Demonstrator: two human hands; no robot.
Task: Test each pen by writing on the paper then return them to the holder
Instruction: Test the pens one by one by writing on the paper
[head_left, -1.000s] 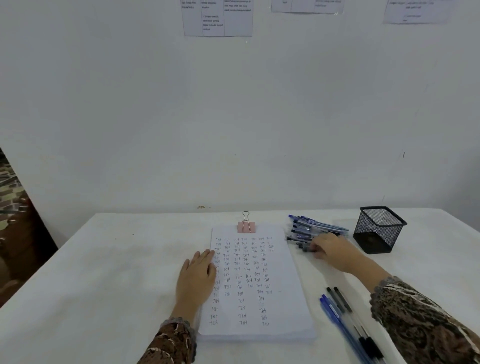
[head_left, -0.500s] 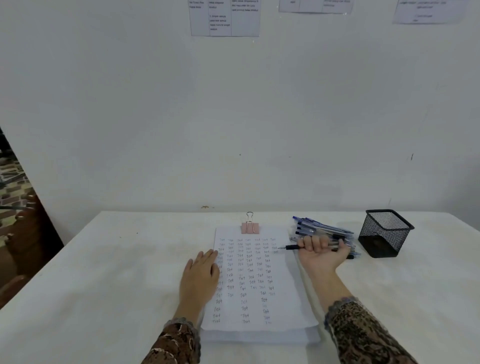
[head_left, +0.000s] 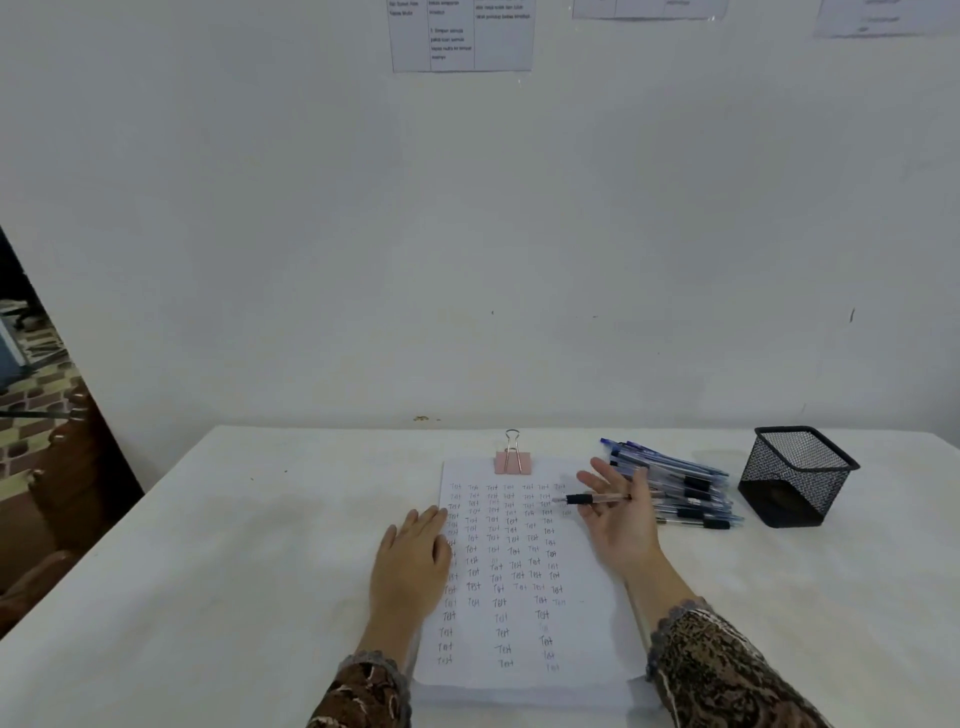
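One pen (head_left: 592, 499) hangs over the scribbled paper (head_left: 519, 597); other pens (head_left: 680, 483) lie beside the mesh holder (head_left: 795, 475).

We note a table (head_left: 208, 571) set against the wall (head_left: 467, 234), with printed sheets (head_left: 462, 36) high on the wall. A stack of paper (head_left: 582, 649) lies mid-table at the near edge, with a clip (head_left: 512, 461) on its far edge. The left hand (head_left: 413, 556) rests flat on the paper's left margin. We find the right hand (head_left: 621, 525) over the paper's right margin, a pen (head_left: 592, 499) across its fingers pointing left. A pile of pens (head_left: 685, 488) lies just right of the paper, and the holder (head_left: 795, 478) stands right of the pile.
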